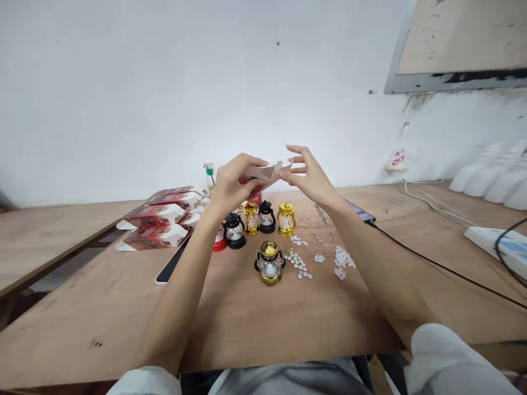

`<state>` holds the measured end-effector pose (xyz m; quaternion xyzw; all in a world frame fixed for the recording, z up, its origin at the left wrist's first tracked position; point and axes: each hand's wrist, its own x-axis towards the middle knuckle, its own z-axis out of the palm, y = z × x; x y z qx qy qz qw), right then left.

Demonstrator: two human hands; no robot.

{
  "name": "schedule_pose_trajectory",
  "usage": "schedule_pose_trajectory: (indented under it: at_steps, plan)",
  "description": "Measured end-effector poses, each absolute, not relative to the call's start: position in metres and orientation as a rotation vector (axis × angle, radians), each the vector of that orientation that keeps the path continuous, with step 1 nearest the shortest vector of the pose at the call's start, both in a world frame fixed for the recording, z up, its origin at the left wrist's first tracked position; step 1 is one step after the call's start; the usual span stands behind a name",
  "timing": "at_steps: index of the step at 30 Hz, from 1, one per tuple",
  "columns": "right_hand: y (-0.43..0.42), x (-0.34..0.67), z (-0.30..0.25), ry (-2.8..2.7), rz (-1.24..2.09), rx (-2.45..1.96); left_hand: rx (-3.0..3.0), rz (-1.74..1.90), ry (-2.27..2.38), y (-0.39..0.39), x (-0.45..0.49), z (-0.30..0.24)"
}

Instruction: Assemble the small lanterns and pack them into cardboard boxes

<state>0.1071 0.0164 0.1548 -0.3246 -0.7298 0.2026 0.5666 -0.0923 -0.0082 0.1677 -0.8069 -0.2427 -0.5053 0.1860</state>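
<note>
A small red-and-white cardboard box (pixel 260 188) is held up over the table, its flaps standing open at the right end. My left hand (pixel 235 176) grips the box from the left, thumb below and fingers on top. At the flaps, my right hand (pixel 307 174) has thumb and fingers around a white flap, with other fingers raised. Below them, a gold-and-black mini lantern (pixel 270 264) stands upright. Behind it are black lanterns (pixel 234 231), gold lanterns (pixel 286 219) and a partly hidden red lantern (pixel 219 241).
Several red boxes (pixel 158 215) are stacked at the left beside a phone (pixel 175 260). Coin-like discs (pixel 300 263), bent wires (pixel 323 244) and white pieces (pixel 342 258) lie right of the lanterns. Another phone (pixel 360 211) has a black cable (pixel 432 263). A power strip (pixel 500 244) sits far right.
</note>
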Motion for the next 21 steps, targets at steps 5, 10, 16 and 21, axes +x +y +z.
schedule_pose_trajectory:
  at_steps: [5, 10, 16, 21]
  plan:
    - [0.002, 0.101, 0.157, -1.77, 0.698, -0.651, -2.367, -1.47, -0.682, -0.019, -0.091, 0.173]
    - [-0.005, 0.08, 0.149, -1.57, 0.68, -0.519, -2.364, -1.679, -0.805, -0.007, -0.09, 0.167]
    - [-0.011, 0.07, 0.142, -1.709, 0.435, -0.465, -2.31, -2.29, -1.175, 0.006, -0.075, 0.154]
    - [-0.008, 0.07, 0.138, -1.912, 0.073, -0.534, -2.446, -2.282, -1.091, 0.012, -0.08, 0.152]
